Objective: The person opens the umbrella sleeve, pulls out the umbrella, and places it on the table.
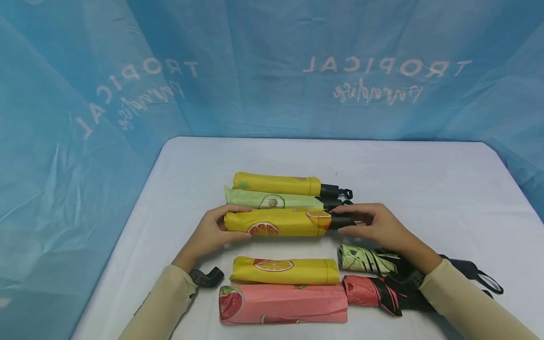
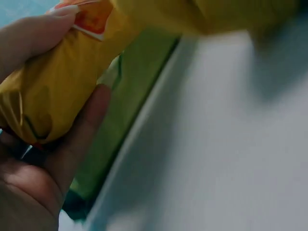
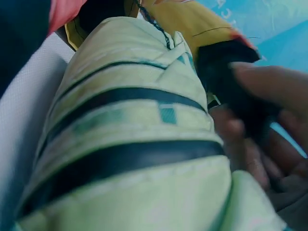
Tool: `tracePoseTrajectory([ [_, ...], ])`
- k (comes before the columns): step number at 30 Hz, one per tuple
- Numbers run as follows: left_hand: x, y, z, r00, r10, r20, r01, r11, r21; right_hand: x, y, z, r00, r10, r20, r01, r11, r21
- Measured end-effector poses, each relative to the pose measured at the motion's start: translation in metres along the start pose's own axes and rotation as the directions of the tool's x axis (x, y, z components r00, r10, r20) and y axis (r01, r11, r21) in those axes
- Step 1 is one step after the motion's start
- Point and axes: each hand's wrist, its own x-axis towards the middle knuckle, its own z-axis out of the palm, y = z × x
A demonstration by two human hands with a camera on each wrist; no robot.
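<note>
A folded umbrella in a yellow sleeve printed with orange slices (image 1: 293,222) lies level between both hands. My left hand (image 1: 214,231) grips its closed left end, thumb on the near side and fingers on the far side; the left wrist view shows the yellow fabric (image 2: 57,96) between thumb and fingers. At the other end, my right hand (image 1: 378,224) pinches the black handle (image 1: 341,222), which sticks out of the sleeve. Just behind it lies a pale green avocado-print umbrella (image 1: 293,201). Another yellow sleeved umbrella (image 1: 276,183) lies behind that one.
Nearer me lie a yellow lemon-print sleeve (image 1: 306,271) and a pink watermelon sleeve (image 1: 297,304). Beneath my right forearm are a folded green umbrella (image 1: 361,259), large in the right wrist view, and a folded red umbrella (image 1: 361,290). Blue printed sheeting (image 1: 272,71) surrounds the white table (image 1: 425,174).
</note>
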Motion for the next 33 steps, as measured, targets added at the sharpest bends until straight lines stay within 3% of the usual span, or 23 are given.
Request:
tracePoseTrajectory([
  [6,0.005,0.023,0.009,0.998,0.054,-0.029,-0.056,0.995,-0.081,-0.009,-0.014,-0.002,0.989,-0.021,-0.148,0.029,0.998,0.048],
  [11,0.011,0.035,0.015,0.994,0.102,-0.048,-0.108,0.984,-0.144,-0.013,-0.024,0.0,0.976,-0.012,-0.217,0.027,0.997,0.066],
  [17,0.014,0.048,0.017,0.988,0.146,-0.054,-0.155,0.961,-0.228,-0.015,-0.033,0.001,0.965,-0.037,-0.259,0.049,0.998,0.038],
  [25,0.013,0.054,0.017,0.98,0.198,-0.005,-0.194,0.955,-0.224,-0.025,-0.044,0.002,0.958,-0.041,-0.283,0.045,0.999,0.009],
  [33,0.013,0.053,0.018,0.981,0.193,0.022,-0.184,0.959,-0.216,-0.036,-0.046,0.005,0.949,0.005,-0.315,0.002,1.0,0.021],
])
